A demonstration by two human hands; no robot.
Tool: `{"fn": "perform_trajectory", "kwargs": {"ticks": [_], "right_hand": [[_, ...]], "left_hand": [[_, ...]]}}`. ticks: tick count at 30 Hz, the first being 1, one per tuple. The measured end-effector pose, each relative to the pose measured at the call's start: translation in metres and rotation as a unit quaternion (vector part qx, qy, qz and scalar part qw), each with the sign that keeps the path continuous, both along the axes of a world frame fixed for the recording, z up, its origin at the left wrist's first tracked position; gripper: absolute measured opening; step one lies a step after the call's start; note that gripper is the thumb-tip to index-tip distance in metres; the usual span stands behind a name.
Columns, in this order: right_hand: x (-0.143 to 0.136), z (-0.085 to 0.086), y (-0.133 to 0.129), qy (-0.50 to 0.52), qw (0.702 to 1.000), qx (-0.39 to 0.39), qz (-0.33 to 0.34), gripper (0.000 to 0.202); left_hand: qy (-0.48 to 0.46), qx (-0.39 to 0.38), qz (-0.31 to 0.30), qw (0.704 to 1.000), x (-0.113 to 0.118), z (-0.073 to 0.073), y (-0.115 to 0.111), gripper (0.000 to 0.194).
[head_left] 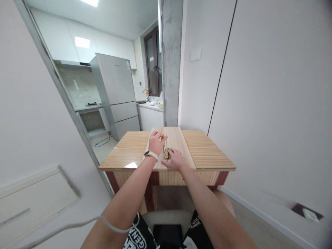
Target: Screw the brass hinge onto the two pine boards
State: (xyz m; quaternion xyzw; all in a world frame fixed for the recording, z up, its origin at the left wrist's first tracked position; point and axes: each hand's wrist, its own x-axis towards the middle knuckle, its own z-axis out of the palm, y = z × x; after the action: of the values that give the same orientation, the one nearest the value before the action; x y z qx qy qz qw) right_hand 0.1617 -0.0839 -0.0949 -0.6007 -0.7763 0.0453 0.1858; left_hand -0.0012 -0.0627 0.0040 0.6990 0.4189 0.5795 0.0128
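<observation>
Two pale wooden boards (178,138) lie side by side on a wood-grain table, with a dark seam between them. On the seam sits a gold-coloured metal fitting (165,153) that looks like a latch or hinge, partly covered by fingers. My left hand (156,142), with a light band at its wrist, is closed in a pinch just beyond the fitting. Between its thumb and fingers shows a small gold-coloured metal piece (162,137). Lower and to the right, my right hand (176,159) has its fingers spread, the fingertips touching the fitting and the thumb near its front edge.
The wood-grain table (210,148) extends on both sides of the boards. A white cable (103,221) crosses my left forearm. Beyond stand a grey fridge (120,83), a kitchen counter (150,114) with a sink, and a concrete pillar (172,69). A white wall (259,103) is at right.
</observation>
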Motion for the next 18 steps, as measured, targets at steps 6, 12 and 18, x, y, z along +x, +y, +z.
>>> {"fn": "perform_trajectory", "kwargs": {"ticks": [6, 12, 18], "right_hand": [[0.0012, -0.0017, -0.0001, 0.001, 1.000, 0.005, 0.000, 0.101], [0.0008, -0.0030, 0.0014, 0.002, 1.000, 0.011, 0.001, 0.100], [0.0011, -0.0036, 0.0027, -0.001, 1.000, 0.005, 0.002, 0.101]], "left_hand": [[-0.006, 0.004, 0.016, 1.000, -0.0029, -0.0006, 0.0020, 0.010], [-0.007, 0.005, -0.021, 1.000, -0.0017, -0.0022, 0.0009, 0.008], [-0.003, 0.007, -0.020, 1.000, -0.0007, -0.0025, 0.0005, 0.004]]}}
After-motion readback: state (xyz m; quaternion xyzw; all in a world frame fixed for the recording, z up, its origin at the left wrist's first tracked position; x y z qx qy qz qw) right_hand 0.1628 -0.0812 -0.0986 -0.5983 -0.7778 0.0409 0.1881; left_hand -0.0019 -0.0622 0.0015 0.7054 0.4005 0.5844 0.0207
